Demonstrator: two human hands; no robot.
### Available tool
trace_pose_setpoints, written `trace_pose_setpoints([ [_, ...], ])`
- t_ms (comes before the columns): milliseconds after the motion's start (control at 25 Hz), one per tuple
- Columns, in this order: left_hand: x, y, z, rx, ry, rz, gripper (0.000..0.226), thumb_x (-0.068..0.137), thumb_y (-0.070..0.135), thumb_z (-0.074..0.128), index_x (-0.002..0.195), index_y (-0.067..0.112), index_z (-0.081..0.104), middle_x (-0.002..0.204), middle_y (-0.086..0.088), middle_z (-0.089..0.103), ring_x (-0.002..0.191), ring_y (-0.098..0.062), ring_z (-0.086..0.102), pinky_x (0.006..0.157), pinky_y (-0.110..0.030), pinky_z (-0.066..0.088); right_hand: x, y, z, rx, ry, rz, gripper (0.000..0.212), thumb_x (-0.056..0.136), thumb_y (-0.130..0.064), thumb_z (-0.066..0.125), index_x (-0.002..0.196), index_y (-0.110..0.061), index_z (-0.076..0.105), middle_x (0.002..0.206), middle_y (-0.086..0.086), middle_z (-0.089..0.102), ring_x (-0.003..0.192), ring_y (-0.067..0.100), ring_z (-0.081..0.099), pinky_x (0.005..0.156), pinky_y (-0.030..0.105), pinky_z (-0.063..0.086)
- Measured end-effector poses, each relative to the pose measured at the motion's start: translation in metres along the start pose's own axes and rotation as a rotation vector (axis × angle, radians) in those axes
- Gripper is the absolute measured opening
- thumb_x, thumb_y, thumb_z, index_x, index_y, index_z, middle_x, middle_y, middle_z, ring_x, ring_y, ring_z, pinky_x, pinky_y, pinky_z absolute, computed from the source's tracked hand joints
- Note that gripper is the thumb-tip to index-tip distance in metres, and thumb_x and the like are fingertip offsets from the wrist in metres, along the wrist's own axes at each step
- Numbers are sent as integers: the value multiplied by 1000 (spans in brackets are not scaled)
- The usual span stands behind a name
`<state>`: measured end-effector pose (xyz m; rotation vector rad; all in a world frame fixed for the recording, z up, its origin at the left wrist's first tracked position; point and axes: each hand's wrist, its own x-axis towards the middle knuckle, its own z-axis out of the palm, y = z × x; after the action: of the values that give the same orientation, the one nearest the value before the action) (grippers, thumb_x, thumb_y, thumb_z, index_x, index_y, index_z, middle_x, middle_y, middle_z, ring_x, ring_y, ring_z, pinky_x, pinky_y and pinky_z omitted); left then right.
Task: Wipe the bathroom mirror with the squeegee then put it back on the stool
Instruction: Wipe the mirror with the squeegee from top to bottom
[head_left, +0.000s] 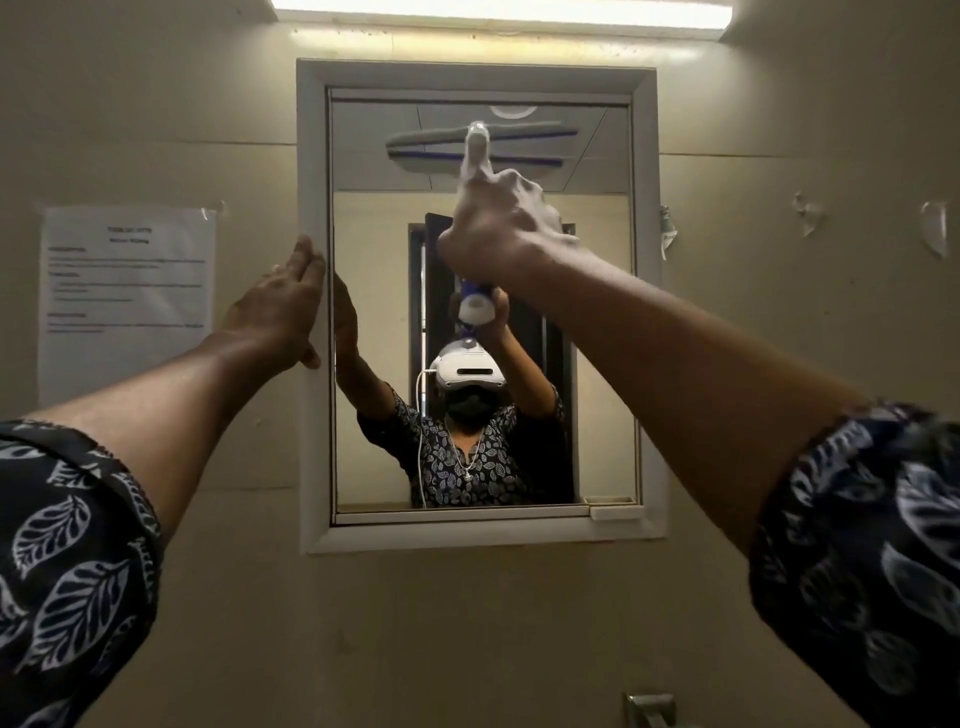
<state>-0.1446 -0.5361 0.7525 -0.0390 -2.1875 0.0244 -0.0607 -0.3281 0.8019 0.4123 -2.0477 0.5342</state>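
Squeegee (476, 148), white handle, grey-blue blade, on glass near top of white-framed rectangular wall mirror (597, 338). R hand (498, 228) grips handle. L hand (283, 306) flat, fingers straight, on mirror's left frame edge.

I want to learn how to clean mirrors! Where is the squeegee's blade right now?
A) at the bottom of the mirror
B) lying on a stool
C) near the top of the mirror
C: the right hand holds the squeegee up, its blade across the top of the mirror.

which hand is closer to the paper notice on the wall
Left. The left hand rests on the mirror frame beside the notice; the right hand holds the squeegee farther right.
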Motion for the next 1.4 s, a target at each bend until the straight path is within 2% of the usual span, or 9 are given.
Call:
trace_pose_setpoints([
  [160,-2,1,-1,17,3,-1,105,71,-4,74,152,10,8,160,-7,-3,145,-37,14,113,-46,28,-11,28,34,-16,-82,20,101,81,-1,56,143,-23,-21,94,17,62,73,28,64,67,41,58],
  [280,-3,6,-4,40,3,-14,105,71,-3,75,152,9,8,160,-9,-2,145,-38,15,112,-48,29,-28,38,57,-49,-71,1,105,81,-3,57,141,-21,-28,96,19,63,76,30,63,74,46,56],
  [520,-7,18,-8,57,14,-34,102,68,-7,76,150,4,15,160,-14,4,141,-42,23,110,-49,34,-107,44,90,24,-168,17,107,84,-11,58,138,-29,-33,94,14,62,69,22,60,62,35,52],
  [720,-7,17,-9,63,14,-28,99,69,-8,75,149,3,17,159,-15,4,140,-43,23,109,-50,34,-204,53,118,100,-385,92,100,94,-17,45,121,-42,-47,87,5,56,53,5,41,47,15,32],
  [880,-7,18,-8,65,2,-38,102,70,-8,75,150,3,13,159,-15,2,142,-42,21,111,-49,32,-258,48,135,127,-546,235,102,91,-17,46,124,-45,-46,100,11,60,72,17,51,62,24,40],
  [1000,-8,17,-8,60,-6,-32,106,69,-6,76,151,3,10,159,-16,1,142,-42,19,112,-48,31,-286,40,141,65,-626,325,87,90,-15,43,135,-42,-27,107,12,59,94,27,59,76,35,43],
  [1080,-8,17,-9,56,-10,-22,105,69,-6,75,151,3,10,159,-16,0,143,-42,18,112,-48,30,-285,37,138,77,-657,347,85,90,-15,44,139,-37,-22,109,11,60,94,26,60,79,34,46],
  [1200,-8,17,-11,48,-29,-22,105,70,-7,74,151,2,8,159,-15,-1,143,-41,16,113,-48,28,-270,32,120,167,-616,336,105,86,-16,51,127,-34,-44,92,8,59,72,18,50,68,28,42],
  [1400,-7,17,-9,48,-27,-29,102,73,-7,72,151,2,8,159,-16,-1,143,-42,16,113,-49,28,-227,24,90,246,-365,114,112,84,-17,56,126,-40,-44,63,-8,41,53,6,44,49,18,35],
])
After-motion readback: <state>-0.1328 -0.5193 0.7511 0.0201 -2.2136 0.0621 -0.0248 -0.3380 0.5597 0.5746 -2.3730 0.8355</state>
